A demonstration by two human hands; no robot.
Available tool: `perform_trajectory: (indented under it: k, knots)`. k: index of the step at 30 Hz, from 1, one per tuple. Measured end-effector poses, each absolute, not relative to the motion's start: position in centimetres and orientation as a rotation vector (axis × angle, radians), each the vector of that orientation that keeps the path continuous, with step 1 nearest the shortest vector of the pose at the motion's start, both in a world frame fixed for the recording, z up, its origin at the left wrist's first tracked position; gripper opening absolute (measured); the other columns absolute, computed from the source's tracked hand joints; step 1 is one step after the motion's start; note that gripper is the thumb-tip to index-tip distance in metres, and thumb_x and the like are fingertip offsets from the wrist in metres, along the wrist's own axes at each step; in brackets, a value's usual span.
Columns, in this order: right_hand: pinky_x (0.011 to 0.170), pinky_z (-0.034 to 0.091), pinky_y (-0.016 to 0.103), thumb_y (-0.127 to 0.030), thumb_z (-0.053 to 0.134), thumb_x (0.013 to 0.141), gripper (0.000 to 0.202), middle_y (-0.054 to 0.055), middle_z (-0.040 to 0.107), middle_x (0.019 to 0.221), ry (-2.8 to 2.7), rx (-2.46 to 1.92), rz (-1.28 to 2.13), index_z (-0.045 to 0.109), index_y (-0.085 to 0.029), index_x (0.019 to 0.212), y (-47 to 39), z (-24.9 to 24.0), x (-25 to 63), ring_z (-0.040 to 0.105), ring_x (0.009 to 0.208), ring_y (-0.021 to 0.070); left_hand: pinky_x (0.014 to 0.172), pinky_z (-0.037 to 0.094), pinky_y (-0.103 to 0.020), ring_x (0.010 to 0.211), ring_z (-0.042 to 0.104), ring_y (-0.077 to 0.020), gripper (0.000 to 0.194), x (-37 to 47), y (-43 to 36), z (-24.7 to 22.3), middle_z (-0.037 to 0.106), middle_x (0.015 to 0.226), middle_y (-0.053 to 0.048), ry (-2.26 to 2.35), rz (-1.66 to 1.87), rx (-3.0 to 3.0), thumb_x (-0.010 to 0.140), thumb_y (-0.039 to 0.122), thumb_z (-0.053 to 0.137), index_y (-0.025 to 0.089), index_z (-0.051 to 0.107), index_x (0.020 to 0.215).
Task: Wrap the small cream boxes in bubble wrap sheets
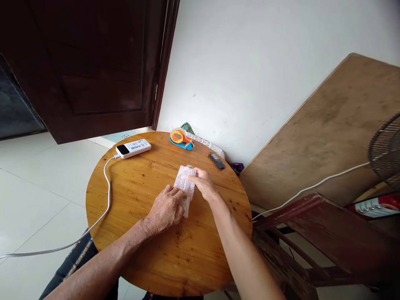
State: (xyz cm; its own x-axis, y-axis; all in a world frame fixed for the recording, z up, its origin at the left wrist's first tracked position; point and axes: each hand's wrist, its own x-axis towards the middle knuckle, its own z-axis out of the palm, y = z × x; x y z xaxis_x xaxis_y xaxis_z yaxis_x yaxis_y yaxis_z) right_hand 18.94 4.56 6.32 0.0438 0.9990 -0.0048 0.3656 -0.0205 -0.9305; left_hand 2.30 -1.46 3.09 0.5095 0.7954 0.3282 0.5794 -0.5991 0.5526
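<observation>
A translucent, crinkled piece of bubble wrap (184, 177) lies near the middle of the round wooden table (125, 200), and a loose flap of it hangs toward me. My left hand (168, 205) rests on its lower left side with the fingers curled onto it. On its upper right edge, my right hand (203, 182) pinches the wrap, thumb on top. Whether something is inside the wrap cannot be made out.
Behind the wrap stands an orange and blue tape dispenser (181, 139), with a printed strip (204, 143) beside it. A dark blurred object (216, 161) lies at right. A white power bank (133, 148) with a cable (109, 187) sits at left. A wooden chair (331, 233) stands at right.
</observation>
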Motion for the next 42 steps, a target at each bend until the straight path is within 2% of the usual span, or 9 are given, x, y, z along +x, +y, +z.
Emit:
perform_trajectory:
  k: [6,11,18,21,24,27,30,35,42]
  knots:
    - [0.061,0.041,0.024,-0.034,0.063,0.072,0.015,-0.003,0.058,0.067,-1.703,-1.425,0.588,0.060,-0.019,0.075,-1.1,7.2,18.0,0.049,0.062,0.0133,0.080,0.045,-0.040,0.090,0.051,-0.0259,0.033,2.2,-1.9,2.4,0.064,0.109,-0.008,1.275,0.903,2.452,0.077,0.014,0.053,0.023,0.068,0.105]
    - [0.059,0.042,0.024,-0.035,0.062,0.074,0.017,-0.003,0.059,0.065,-1.695,-1.441,0.546,0.061,-0.019,0.078,-2.0,6.8,17.9,0.050,0.059,0.0137,0.083,0.044,-0.040,0.093,0.052,-0.0256,0.019,1.9,-2.3,2.3,0.059,0.103,-0.008,1.429,1.043,2.341,0.078,0.020,0.056,0.021,0.066,0.095]
    - [0.064,0.046,0.025,-0.027,0.059,0.076,0.007,0.000,0.066,0.069,-1.834,-1.416,0.476,0.060,-0.021,0.074,-2.7,6.8,17.8,0.058,0.065,0.0161,0.103,0.042,-0.049,0.124,0.048,-0.0312,0.071,1.5,-0.7,0.4,0.048,0.137,-0.014,1.295,1.170,2.004,0.070,0.025,0.065,0.019,0.043,0.137]
    - [0.074,0.049,0.026,-0.019,0.054,0.081,0.009,0.002,0.072,0.084,-1.923,-1.329,0.413,0.063,-0.022,0.083,-4.0,6.1,17.7,0.064,0.076,0.0166,0.107,0.040,-0.050,0.132,0.045,-0.0318,0.057,1.4,-0.2,0.2,0.043,0.146,-0.016,1.102,1.158,2.001,0.073,0.023,0.065,0.019,0.053,0.129]
    - [0.084,0.051,0.028,-0.015,0.051,0.084,0.014,0.004,0.073,0.099,-1.948,-1.264,0.346,0.062,-0.023,0.087,-5.3,5.3,17.4,0.068,0.091,0.0177,0.107,0.041,-0.048,0.129,0.050,-0.0292,0.026,1.4,-0.3,0.3,0.054,0.138,-0.014,0.974,1.170,1.975,0.079,0.025,0.065,0.019,0.063,0.104]
    - [0.091,0.051,0.032,-0.015,0.051,0.088,0.014,0.007,0.072,0.107,-1.957,-1.212,0.242,0.061,-0.024,0.086,-6.3,4.4,16.9,0.067,0.102,0.0195,0.099,0.047,-0.042,0.113,0.060,-0.0260,0.016,1.0,-0.5,0.8,0.067,0.115,-0.010,0.982,1.128,1.894,0.080,0.026,0.066,0.019,0.062,0.094]
    - [0.097,0.051,0.037,-0.012,0.052,0.088,0.017,0.010,0.070,0.116,-1.968,-1.167,0.151,0.061,-0.024,0.095,-6.9,3.3,16.7,0.064,0.112,0.0217,0.088,0.051,-0.035,0.093,0.065,-0.0204,0.014,0.1,-0.8,1.5,0.069,0.100,-0.006,0.915,1.048,1.852,0.081,0.023,0.061,0.018,0.061,0.094]
    - [0.103,0.049,0.041,-0.004,0.052,0.082,0.029,0.011,0.068,0.121,-2.036,-1.168,0.023,0.062,-0.023,0.101,-6.8,1.8,17.0,0.061,0.119,0.0234,0.085,0.051,-0.031,0.092,0.062,-0.0179,0.030,-0.7,-1.0,1.9,0.066,0.105,-0.006,0.793,0.957,1.993,0.074,0.017,0.062,0.018,0.059,0.104]
    - [0.086,0.053,0.031,-0.013,0.052,0.085,0.014,0.006,0.073,0.099,-1.842,-1.182,0.247,0.063,-0.023,0.087,-5.9,3.3,17.2,0.068,0.094,0.0200,0.061,0.043,-0.022,0.069,0.057,-0.0132,0.024,-0.1,-1.1,2.0,0.065,0.083,-0.001,0.971,0.924,1.930,0.078,0.033,0.064,0.016,0.063,0.097]
